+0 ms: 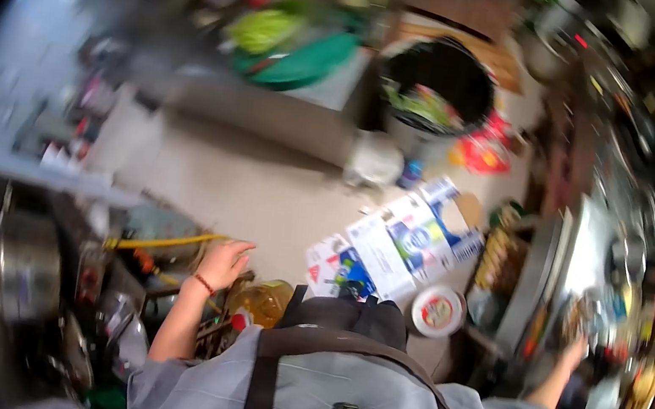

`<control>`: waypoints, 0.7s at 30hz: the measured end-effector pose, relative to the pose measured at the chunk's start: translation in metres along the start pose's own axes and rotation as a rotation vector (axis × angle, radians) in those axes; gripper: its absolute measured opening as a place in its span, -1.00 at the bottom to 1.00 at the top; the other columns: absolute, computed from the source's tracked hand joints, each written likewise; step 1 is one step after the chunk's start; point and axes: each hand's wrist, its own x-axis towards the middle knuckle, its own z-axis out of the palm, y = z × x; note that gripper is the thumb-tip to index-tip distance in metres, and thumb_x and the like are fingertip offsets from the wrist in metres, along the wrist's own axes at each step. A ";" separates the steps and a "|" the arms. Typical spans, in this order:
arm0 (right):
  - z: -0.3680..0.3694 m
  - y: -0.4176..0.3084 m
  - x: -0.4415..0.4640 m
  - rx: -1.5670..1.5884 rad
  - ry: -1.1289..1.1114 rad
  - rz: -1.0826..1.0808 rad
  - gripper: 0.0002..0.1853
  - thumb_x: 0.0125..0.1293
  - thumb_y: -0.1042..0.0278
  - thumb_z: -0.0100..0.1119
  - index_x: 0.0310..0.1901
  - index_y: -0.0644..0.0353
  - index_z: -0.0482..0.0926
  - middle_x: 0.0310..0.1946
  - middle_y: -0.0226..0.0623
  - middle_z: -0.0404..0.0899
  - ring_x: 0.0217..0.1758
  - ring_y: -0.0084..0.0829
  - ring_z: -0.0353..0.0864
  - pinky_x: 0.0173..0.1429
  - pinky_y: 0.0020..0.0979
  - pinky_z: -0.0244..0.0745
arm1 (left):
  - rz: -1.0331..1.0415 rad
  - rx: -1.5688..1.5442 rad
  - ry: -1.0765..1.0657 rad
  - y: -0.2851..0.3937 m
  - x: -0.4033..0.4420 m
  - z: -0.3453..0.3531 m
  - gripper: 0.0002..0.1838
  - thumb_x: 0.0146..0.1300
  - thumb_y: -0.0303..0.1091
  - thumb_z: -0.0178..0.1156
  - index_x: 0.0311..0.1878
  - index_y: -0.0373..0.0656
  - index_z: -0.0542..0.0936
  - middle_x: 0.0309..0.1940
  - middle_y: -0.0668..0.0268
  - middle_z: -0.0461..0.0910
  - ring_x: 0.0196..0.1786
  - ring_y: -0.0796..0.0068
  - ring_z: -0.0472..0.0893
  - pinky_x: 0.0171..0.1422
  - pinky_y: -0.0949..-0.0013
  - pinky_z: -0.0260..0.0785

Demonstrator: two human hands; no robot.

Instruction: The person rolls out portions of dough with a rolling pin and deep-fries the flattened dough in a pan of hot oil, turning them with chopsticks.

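Observation:
My left hand [225, 264], with a red bead bracelet at the wrist, hangs in the air with its fingers loosely stretched and holds nothing. Close by are a yellow hose [167, 242] and a plastic jug of yellow liquid [265, 302] with a red cap. Out to the right, my right hand [575, 353] reaches to the counter's edge, by some clear containers [597, 311]. Its fingers are small and blurred, so I cannot make out whether it grips anything.
A flattened printed carton [394, 245] and a round tub [438, 311] are on the floor before me. Farther off stands a black-lined bin [406, 63] with green scraps, beside a red bag [488, 149]. A green tray [306, 68] holds leafy vegetables. A metal pot [29, 264] stands left.

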 end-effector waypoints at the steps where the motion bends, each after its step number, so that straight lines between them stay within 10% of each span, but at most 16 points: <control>1: 0.000 0.024 0.018 -0.050 0.072 -0.102 -0.51 0.46 0.09 -0.15 0.22 0.29 0.43 0.28 -0.05 0.38 0.30 -0.17 0.40 0.33 -0.24 0.29 | -0.054 -0.009 0.047 -0.019 -0.006 -0.013 -0.71 0.23 -0.43 0.14 0.02 -0.21 0.59 -0.02 0.04 0.59 0.07 0.02 0.54 0.17 0.18 0.39; 2: -0.010 -0.036 -0.002 0.176 0.119 0.054 -0.52 0.43 0.13 -0.10 0.21 0.33 0.42 0.25 -0.01 0.41 0.28 -0.09 0.40 0.33 -0.21 0.29 | -0.089 -0.018 0.084 -0.037 -0.011 -0.020 -0.72 0.23 -0.42 0.14 0.02 -0.20 0.59 -0.03 0.05 0.59 0.07 0.03 0.54 0.15 0.18 0.40; 7: 0.060 -0.171 -0.035 -0.526 0.498 -0.510 -0.53 0.34 0.27 0.03 0.22 0.34 0.40 -0.03 0.11 0.56 0.09 -0.03 0.52 0.21 -0.18 0.40 | -0.131 -0.151 0.234 -0.084 0.019 -0.043 -0.70 0.22 -0.44 0.14 0.04 -0.19 0.57 -0.06 0.09 0.59 0.04 0.04 0.55 0.11 0.19 0.42; 9: 0.122 -0.236 -0.044 -0.457 0.360 -0.561 -0.59 0.25 0.57 -0.01 0.15 0.30 0.49 -0.12 -0.06 0.65 -0.07 -0.23 0.64 0.07 -0.30 0.52 | -0.072 -0.125 0.270 -0.098 0.058 -0.059 -0.69 0.21 -0.44 0.14 0.04 -0.19 0.57 -0.06 0.10 0.58 0.04 0.03 0.55 0.11 0.19 0.42; 10: 0.162 -0.256 -0.040 0.322 0.065 -0.172 -0.63 0.25 0.59 -0.01 0.10 0.27 0.55 -0.10 -0.14 0.66 -0.10 -0.34 0.66 0.03 -0.36 0.56 | -0.022 -0.137 0.275 -0.099 0.083 -0.072 -0.69 0.23 -0.43 0.15 0.06 -0.18 0.57 -0.01 0.10 0.58 0.06 0.04 0.54 0.14 0.19 0.41; 11: 0.185 -0.328 -0.069 -0.164 0.011 -0.447 -0.66 0.24 0.60 0.01 0.05 0.28 0.58 -0.11 -0.14 0.66 -0.11 -0.36 0.66 -0.01 -0.39 0.57 | 0.032 -0.145 0.281 -0.102 0.107 -0.086 -0.68 0.25 -0.41 0.15 0.07 -0.17 0.56 0.03 0.10 0.58 0.09 0.04 0.54 0.18 0.19 0.40; 16: 0.355 -0.645 -0.216 0.372 -0.490 -0.868 -0.64 0.21 0.73 0.00 0.01 0.28 0.58 -0.18 -0.19 0.65 -0.23 -0.44 0.66 -0.11 -0.45 0.57 | 0.131 -0.144 0.284 -0.149 0.213 -0.162 -0.66 0.23 -0.42 0.15 0.09 -0.20 0.54 0.04 0.07 0.56 0.08 0.00 0.52 0.18 0.17 0.39; 21: 0.484 -0.872 -0.384 0.496 -1.108 -1.397 -0.57 0.11 0.60 0.07 0.07 0.16 0.54 -0.12 -0.10 0.61 -0.07 -0.08 0.61 0.00 -0.24 0.55 | 0.118 0.044 0.229 -0.220 0.276 -0.283 -0.57 0.20 -0.43 0.16 0.18 -0.19 0.50 0.12 0.02 0.50 0.17 0.01 0.46 0.25 0.17 0.33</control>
